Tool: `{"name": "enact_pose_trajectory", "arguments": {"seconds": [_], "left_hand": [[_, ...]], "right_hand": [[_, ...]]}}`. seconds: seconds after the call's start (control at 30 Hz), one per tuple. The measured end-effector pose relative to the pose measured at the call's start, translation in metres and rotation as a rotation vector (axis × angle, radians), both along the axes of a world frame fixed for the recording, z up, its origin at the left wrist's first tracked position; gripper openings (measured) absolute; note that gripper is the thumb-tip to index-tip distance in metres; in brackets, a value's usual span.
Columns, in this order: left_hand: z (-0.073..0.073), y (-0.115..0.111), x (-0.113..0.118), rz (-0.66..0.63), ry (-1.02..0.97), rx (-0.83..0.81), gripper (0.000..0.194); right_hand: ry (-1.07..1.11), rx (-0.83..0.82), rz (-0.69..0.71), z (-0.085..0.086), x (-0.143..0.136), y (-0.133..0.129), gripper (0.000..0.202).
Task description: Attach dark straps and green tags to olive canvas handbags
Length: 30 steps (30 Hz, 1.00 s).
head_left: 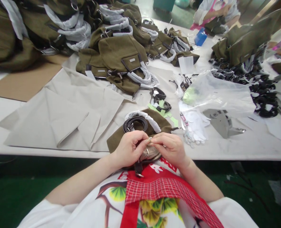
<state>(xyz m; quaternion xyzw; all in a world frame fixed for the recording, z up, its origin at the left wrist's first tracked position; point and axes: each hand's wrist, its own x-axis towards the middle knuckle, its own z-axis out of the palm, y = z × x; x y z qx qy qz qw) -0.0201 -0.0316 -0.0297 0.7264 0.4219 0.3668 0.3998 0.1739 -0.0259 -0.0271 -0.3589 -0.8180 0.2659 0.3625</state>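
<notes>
An olive fabric bag (116,138) lies at the table's front edge, close against my body. Its handle (152,121) is wrapped in white padding, and a coiled dark strap (135,123) rests on top. Over the bag's near side, my left hand (132,147) and my right hand (170,147) meet fingertip to fingertip. Both are closed in a pinch on a small pale thing between them, too small to name. Beneath the fingers shows a beige part (150,152) with a zip. A dark tab with a metal end (138,169) hangs towards the red apron.
Olive bags (121,52) are heaped at the back and left. Beige sheets (66,110) lie left. On the right are a clear plastic bag (221,91), white tags (196,125), a grey tape dispenser (222,123) and dark coiled straps (265,91). Another person (215,14) works across the table.
</notes>
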Motion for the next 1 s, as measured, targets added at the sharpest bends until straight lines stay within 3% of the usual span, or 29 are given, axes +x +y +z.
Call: {"name": "enact_pose_trajectory", "arguments": {"seconds": [0.13,0.4,0.63,0.87,1.0], "left_hand": [[0.003,-0.001,0.003,0.006,-0.027,-0.001,0.021],[0.004,-0.004,0.007,0.105,0.003,0.011,0.020],[0.005,-0.006,0.011,0.170,-0.018,0.001,0.018],[0.005,-0.007,0.013,0.180,-0.051,-0.020,0.019],[0.004,-0.001,0.008,0.118,-0.001,-0.045,0.018]], "right_hand": [[0.071,-0.040,-0.020,-0.004,0.000,-0.002,0.008],[0.110,-0.150,-0.109,0.005,-0.001,-0.006,0.008],[0.256,-0.259,-0.226,-0.005,-0.009,-0.012,0.007],[0.285,-0.283,-0.221,-0.009,-0.014,-0.012,0.007],[0.249,-0.340,-0.186,-0.002,0.002,-0.006,0.008]]}}
